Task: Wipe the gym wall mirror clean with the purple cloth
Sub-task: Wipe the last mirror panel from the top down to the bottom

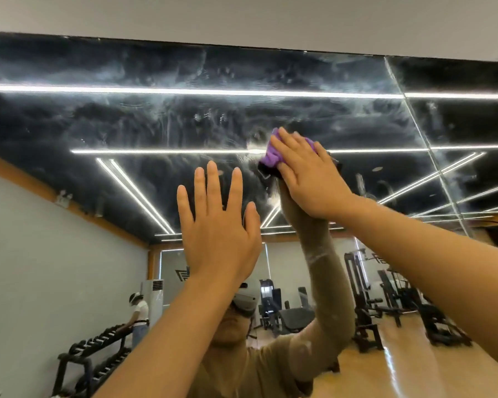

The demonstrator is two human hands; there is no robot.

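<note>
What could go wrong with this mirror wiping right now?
The left hand lies flat and bare against the mirror, so it may leave fresh prints. The right hand presses the bunched purple cloth with flat fingers, so it could slip out. Hazy streaks above may simply get smeared around.

The right hand [308, 173] presses the purple cloth [270, 156] flat against the smeared mirror [156, 119] (streaks everywhere); the left hand [219, 222] rests open beside it.
</note>
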